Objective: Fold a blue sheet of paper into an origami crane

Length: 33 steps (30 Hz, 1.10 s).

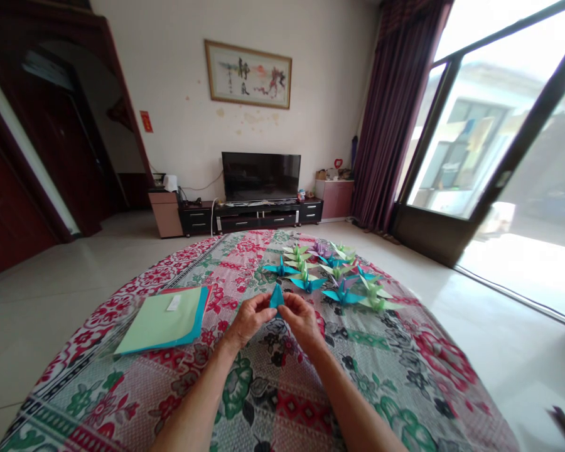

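Note:
A small blue folded paper piece (276,295) points upward between both my hands above a round table with a floral cloth (263,389). My left hand (249,319) pinches its left side and my right hand (301,319) pinches its right side, fingers closed on it. Just beyond, several finished paper cranes (332,273) in blue, green and purple lie in a group on the cloth. A stack of flat coloured paper sheets (164,319), light green on top, lies to the left of my left hand.
The table edge curves round on all sides above a pale tiled floor. A television (260,176) on a low dark cabinet stands at the far wall. Dark curtains and large glass doors (499,144) are on the right, and a dark wooden doorway is on the left.

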Available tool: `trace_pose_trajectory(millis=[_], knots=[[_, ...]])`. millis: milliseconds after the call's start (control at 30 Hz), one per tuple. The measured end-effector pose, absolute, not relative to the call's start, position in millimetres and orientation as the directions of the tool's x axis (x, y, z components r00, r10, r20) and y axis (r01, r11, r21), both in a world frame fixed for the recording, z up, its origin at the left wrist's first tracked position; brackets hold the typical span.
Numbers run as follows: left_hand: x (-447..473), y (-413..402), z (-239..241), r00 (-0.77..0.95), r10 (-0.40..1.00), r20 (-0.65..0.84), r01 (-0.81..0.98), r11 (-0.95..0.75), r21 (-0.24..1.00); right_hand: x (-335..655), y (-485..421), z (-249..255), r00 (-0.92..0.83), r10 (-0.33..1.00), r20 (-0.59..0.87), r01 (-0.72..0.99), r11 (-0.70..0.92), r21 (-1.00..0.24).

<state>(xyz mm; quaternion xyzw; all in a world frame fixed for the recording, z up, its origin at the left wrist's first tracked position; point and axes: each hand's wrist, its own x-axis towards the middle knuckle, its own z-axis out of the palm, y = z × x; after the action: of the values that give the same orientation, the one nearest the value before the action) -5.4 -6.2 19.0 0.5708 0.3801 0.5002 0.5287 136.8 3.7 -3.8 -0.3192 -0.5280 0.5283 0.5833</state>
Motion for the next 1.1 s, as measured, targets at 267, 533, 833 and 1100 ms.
trace_pose_trajectory(millis=[267,533,833,1100], knots=[[-10.1,-6.4,17.6,0.237,0.971,0.042,-0.208,0.008,0.978,138.3,-2.0,1.6,-0.249,0.967,0.058,-0.459,-0.065,-0.886],[-9.6,-6.1,18.8,0.202,0.979,0.012,-0.125,0.014,0.992,136.9,0.5,-5.3,-0.204,0.97,0.128,-0.371,0.044,-0.928],[-7.4,-2.2,11.3,0.057,0.995,0.078,-0.163,-0.068,0.984,129.1,-10.2,2.5,-0.299,0.942,0.155,-0.24,0.083,-0.967],[-9.1,3.1,8.8,-0.058,0.994,0.09,-0.206,-0.1,0.973,132.2,-10.2,0.6,-0.392,0.916,0.089,-0.109,0.05,-0.993]])
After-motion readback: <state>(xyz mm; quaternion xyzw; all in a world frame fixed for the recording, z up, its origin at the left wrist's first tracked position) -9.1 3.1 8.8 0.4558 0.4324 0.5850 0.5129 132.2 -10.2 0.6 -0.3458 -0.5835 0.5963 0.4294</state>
